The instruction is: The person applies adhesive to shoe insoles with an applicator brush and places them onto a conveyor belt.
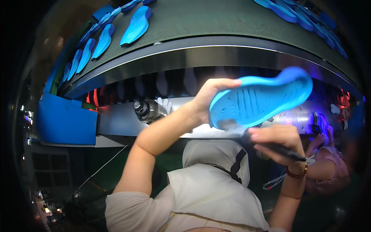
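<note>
The left hand (208,96) grips a blue shoe sole (255,100) by its left end, fingers closed at the rim, and holds it up over the metal ledge (119,120), its ribbed face in view. The right hand (280,141), a beaded bracelet (297,173) on its wrist, is closed around a dark-handled brush (281,150); the blurred head is at the sole's lower edge, though whether it touches I cannot tell. Toward the ledge's left end stands a metal container (148,111) with a dark top, a white glove-like thing (166,104) just beside it. Beyond, more blue soles (136,26) lie on the green belt (205,21), along its left edge and far right corner. Near the ledge's right end, a co-worker (324,166) in pink reaches in.
</note>
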The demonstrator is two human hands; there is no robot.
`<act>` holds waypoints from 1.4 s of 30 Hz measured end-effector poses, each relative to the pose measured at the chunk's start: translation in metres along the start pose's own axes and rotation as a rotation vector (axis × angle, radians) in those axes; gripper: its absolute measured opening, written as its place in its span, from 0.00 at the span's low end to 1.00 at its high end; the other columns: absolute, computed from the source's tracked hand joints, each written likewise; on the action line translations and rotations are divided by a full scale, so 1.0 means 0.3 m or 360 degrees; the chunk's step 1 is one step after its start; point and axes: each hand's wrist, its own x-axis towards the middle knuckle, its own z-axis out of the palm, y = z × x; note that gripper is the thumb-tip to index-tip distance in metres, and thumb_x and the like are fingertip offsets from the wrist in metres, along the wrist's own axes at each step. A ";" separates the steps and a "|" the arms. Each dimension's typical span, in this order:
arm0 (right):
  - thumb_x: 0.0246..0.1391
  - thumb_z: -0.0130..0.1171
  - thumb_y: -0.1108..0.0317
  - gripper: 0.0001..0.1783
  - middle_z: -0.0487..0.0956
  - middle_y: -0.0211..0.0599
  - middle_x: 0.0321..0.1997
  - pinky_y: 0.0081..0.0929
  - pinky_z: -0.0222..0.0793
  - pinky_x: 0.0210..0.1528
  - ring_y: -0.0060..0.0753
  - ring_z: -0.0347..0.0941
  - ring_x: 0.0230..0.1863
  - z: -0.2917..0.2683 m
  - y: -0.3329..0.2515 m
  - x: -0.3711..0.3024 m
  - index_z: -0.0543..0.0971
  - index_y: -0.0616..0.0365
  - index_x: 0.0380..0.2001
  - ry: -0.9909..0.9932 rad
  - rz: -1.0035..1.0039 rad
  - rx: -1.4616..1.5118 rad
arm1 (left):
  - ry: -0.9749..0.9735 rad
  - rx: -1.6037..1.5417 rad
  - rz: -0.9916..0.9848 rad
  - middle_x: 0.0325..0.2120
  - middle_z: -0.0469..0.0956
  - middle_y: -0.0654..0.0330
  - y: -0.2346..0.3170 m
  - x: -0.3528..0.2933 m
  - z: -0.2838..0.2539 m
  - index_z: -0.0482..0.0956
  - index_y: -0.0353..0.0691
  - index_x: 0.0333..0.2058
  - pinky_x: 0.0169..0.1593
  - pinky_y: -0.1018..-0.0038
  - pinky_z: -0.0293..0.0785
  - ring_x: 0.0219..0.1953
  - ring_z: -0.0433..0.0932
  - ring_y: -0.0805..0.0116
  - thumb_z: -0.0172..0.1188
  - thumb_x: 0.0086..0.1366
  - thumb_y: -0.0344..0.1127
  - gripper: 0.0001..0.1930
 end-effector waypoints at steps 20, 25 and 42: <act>0.39 0.59 0.78 0.13 0.78 0.40 0.34 0.19 0.72 0.30 0.27 0.76 0.26 -0.112 0.051 -0.071 0.78 0.61 0.34 -0.0304 0.0579 0.0290 | 0.0077 0.0537 -0.0304 0.44 0.68 0.43 0.004 -0.077 -0.049 0.64 0.31 0.49 0.47 0.61 0.67 0.44 0.70 0.52 0.54 0.52 0.49 0.31; 0.45 0.56 0.76 0.11 0.76 0.32 0.21 0.08 0.60 0.15 0.14 0.67 0.14 0.003 0.188 -0.111 0.77 0.64 0.35 0.0535 0.0884 0.0838 | -0.0102 -0.0324 -0.0333 0.50 0.62 0.44 -0.130 0.010 -0.090 0.60 0.39 0.53 0.46 0.43 0.63 0.48 0.66 0.45 0.50 0.55 0.48 0.30; 0.48 0.57 0.63 0.20 0.75 0.52 0.39 0.14 0.65 0.21 0.23 0.68 0.18 0.079 0.367 -0.263 0.72 0.70 0.39 0.1406 0.0520 0.1652 | -0.0151 -0.1045 0.1508 0.57 0.49 0.43 0.317 0.102 -0.172 0.49 0.30 0.56 0.61 0.48 0.41 0.61 0.45 0.50 0.33 0.60 0.52 0.33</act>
